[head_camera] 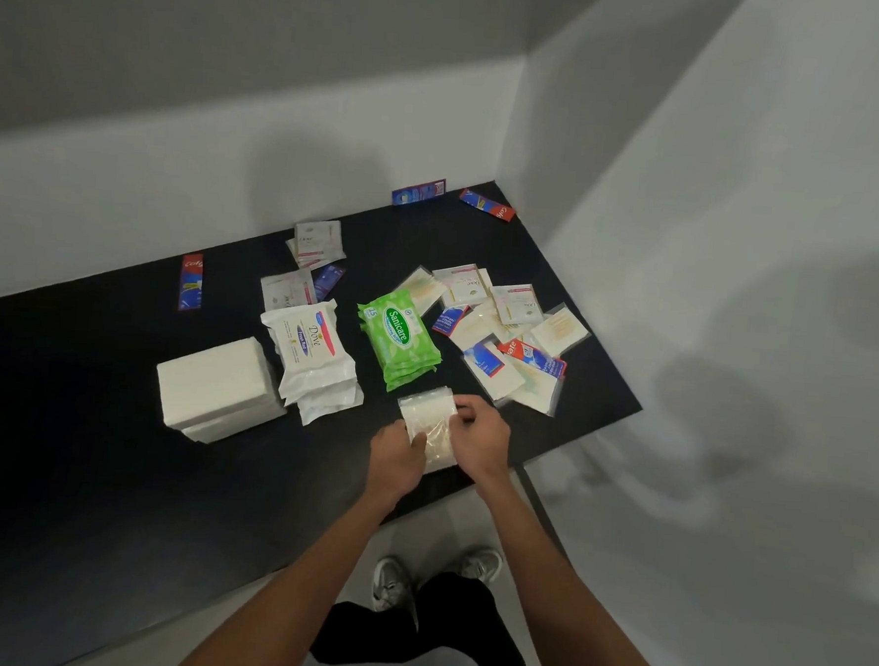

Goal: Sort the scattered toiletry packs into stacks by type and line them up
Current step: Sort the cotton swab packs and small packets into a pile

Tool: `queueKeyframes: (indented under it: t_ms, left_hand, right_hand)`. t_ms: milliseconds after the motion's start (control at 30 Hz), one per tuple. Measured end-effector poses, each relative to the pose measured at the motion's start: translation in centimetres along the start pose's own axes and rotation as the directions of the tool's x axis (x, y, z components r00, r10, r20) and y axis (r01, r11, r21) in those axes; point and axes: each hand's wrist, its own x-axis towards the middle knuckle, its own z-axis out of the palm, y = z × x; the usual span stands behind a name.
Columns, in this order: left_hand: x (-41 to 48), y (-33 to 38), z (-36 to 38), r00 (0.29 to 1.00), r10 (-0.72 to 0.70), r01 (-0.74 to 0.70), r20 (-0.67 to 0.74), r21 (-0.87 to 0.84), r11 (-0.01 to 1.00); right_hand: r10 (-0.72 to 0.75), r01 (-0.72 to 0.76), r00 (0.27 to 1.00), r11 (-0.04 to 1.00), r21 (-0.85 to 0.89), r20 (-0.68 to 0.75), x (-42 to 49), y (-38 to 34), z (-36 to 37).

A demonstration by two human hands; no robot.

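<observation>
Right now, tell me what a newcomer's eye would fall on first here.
The green Sanicare stack at the middle of the black table jumps out first. Near the table's front edge, the left hand and right hand hold clear packs. To the right lies an unsorted heap of sachets.

Light is dim and soft. Diffuse shadows lie on the rear wall (179,172) and right wall (738,299), falling away from you. The black tabletop (86,440) darkens leftward. Small glints mark the clear pack (429,417). Wall lines bow near frame edges.
</observation>
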Motion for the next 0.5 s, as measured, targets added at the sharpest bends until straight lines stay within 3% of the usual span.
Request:
queueKeyframes:
  t_ms: [133, 333, 500]
  left_hand:
    - [0.6, 1.1, 0.5, 0.998, -0.058, 0.057, -0.016, -0.025, 0.998]
    - [1.0, 1.5, 0.5, 1.0, -0.016, 0.015, 0.006, 0.179, 0.984]
    - [1.3, 1.2, 0.1, 1.0, 0.001, 0.0, -0.004, 0.128, 0.992]
  right_hand:
    - [-0.016, 0.014, 1.0, 0.994, -0.108, -0.019, 1.4, 0.1, 0.7]
    - [-0.066, 0.066, 0.998, 0.955, -0.29, 0.012, 1.9, 0.4, 1.0]
    - [-0.153, 0.139, 0.988, 0.928, -0.345, -0.015, 2.9, 0.5, 0.1]
